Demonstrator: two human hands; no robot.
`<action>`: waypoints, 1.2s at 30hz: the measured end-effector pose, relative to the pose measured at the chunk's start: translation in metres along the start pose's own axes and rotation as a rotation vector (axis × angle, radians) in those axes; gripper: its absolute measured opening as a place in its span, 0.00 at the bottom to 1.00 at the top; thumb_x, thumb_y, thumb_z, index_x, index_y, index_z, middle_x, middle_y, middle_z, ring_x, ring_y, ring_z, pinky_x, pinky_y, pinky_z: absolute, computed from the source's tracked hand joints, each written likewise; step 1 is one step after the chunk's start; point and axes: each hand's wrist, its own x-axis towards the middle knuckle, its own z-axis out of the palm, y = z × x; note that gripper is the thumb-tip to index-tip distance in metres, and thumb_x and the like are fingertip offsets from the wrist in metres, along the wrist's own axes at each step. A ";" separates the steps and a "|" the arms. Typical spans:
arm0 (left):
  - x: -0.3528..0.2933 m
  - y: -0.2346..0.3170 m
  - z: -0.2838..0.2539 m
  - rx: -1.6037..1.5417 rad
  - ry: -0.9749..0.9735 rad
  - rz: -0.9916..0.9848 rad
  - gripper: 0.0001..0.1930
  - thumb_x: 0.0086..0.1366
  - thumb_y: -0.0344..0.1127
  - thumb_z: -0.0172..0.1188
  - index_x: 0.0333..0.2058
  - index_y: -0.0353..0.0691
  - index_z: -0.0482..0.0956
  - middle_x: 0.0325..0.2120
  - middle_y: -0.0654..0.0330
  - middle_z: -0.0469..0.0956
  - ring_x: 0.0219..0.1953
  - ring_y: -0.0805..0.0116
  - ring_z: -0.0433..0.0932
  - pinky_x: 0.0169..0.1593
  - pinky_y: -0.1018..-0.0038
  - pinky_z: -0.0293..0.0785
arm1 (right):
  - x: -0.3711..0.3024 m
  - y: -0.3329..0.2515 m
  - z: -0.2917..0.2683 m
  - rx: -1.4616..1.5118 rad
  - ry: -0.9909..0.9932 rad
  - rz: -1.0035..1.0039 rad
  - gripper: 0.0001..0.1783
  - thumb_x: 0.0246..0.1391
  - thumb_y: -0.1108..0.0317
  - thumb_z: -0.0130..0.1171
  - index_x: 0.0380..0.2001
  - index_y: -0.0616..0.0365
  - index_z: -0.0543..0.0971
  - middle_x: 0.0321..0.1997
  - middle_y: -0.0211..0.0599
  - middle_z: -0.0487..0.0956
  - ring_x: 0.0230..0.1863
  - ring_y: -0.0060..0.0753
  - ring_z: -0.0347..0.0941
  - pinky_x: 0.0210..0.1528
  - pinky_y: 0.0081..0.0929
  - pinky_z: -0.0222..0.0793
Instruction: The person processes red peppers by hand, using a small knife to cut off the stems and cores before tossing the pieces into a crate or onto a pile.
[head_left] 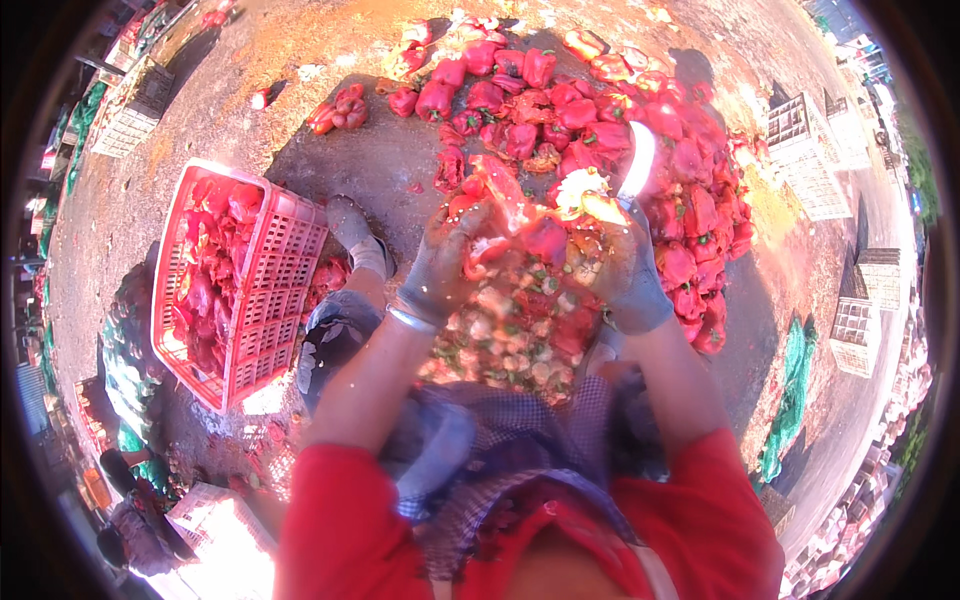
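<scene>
My left hand [447, 262], in a grey glove, is closed round a split red bell pepper [500, 193] whose torn flesh points up. My right hand [632, 268], gloved too, grips a knife with a curved bright blade [640, 160] rising above the fist. A pale pepper core [578, 190] sits at that hand's thumb side; whether the fingers pinch it I cannot tell. Below and between the hands lies a pile of cut-out cores and seeds [500, 345]. Just beyond the hands spreads a large heap of whole red peppers [580, 115].
On the left a red plastic crate [270, 290] holds pepper pieces. My shoe [352, 222] is beside it. Pale crates [805, 155] stand at the far right, near green netting [790, 395]. More crates [135, 105] stand far left. Other people [140, 525] are at lower left.
</scene>
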 end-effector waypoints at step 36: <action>0.015 0.033 0.041 -0.338 -0.001 -0.263 0.15 0.68 0.37 0.55 0.48 0.35 0.71 0.37 0.61 0.76 0.37 0.72 0.78 0.42 0.72 0.78 | 0.009 0.002 -0.001 0.086 -0.111 -0.120 0.15 0.63 0.66 0.49 0.52 0.56 0.71 0.47 0.34 0.77 0.46 0.32 0.77 0.48 0.32 0.75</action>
